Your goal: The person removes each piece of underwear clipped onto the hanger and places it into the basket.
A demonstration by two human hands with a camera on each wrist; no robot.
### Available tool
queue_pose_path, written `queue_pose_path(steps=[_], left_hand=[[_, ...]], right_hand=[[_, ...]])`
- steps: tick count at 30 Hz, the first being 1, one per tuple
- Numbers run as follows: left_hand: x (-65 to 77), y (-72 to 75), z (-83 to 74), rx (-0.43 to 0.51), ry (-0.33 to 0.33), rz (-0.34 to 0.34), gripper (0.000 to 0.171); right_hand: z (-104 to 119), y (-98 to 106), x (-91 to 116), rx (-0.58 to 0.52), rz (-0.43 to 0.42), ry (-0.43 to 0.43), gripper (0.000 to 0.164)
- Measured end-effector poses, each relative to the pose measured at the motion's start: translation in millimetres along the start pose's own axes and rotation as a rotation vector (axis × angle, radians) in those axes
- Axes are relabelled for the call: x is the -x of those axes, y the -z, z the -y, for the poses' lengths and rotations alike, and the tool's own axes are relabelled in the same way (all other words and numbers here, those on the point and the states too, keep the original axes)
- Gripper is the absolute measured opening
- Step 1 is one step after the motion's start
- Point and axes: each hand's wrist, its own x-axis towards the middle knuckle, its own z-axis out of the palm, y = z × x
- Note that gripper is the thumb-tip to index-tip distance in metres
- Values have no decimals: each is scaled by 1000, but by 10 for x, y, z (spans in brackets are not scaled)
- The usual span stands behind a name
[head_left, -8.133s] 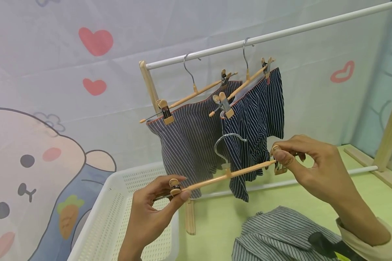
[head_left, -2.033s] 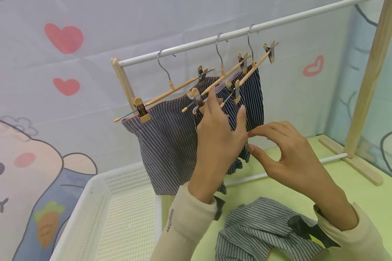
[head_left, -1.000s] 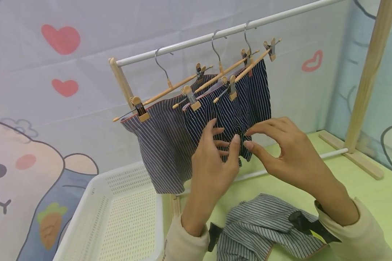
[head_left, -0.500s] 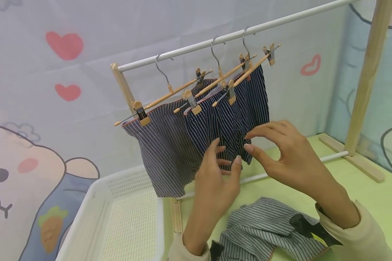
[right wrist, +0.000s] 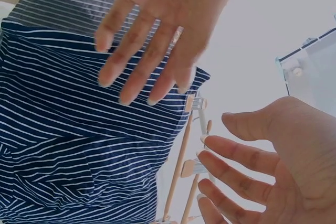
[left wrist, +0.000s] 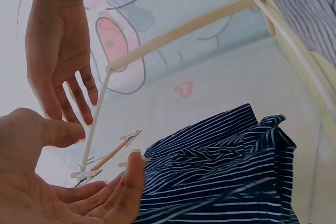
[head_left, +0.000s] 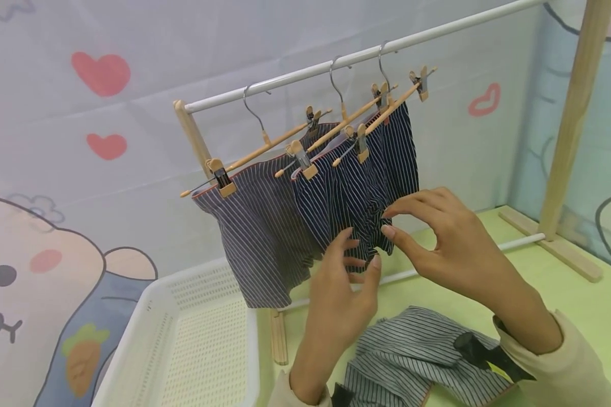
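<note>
In the head view, navy striped shorts hang from a clip hanger. My left hand is in front of their lower part, fingers loosely bent and holding nothing. To its right, my right hand has its thumb and index finger apart near the hem, with nothing between them. A second clip hanger hangs in front with no garment in its clips. The left wrist view has the shorts beyond the left fingers. In the right wrist view, the right hand appears apart from the cloth.
Greyish striped shorts hang further left on another hanger. A white rail with wooden posts carries the hangers. At lower left stands a white perforated basket. Crumpled grey striped clothing lies on the green table.
Both hands held a bare clip hanger 8.1 seconds ago; now it hangs on the rail. My left hand has since come down from near the clips. My right hand has barely moved over two seconds.
</note>
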Motion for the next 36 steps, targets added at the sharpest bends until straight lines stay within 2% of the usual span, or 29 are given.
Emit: queue_pose_path(steps=[3,9,16,19,22,26,30,36], left_hand=[[22,-11,41,-48,-32,45,55],[50,-56,99,-187,-161,132,48],[77,-96,151,-406,-251,332,47],[90,-122,187,-457,-287,389,47],[101,-143,229,-470,-306,441,48],[116,-163,283,-456,-292,578,54],[147,-193,319,-463,-231,716,62],[181,-197,327,-550,-59,878,76]], right_hand=[[-10,-5,2,2,3,4,21],[-28,-17,8,10,32,26,20],[-43,-36,19,15,72,21,19],[-44,-40,17,13,82,17,18],[-42,-36,12,20,87,14,17],[-33,-27,14,24,93,4,17],[-28,-27,18,19,91,9,17],[-29,-65,13,-13,95,62,14]])
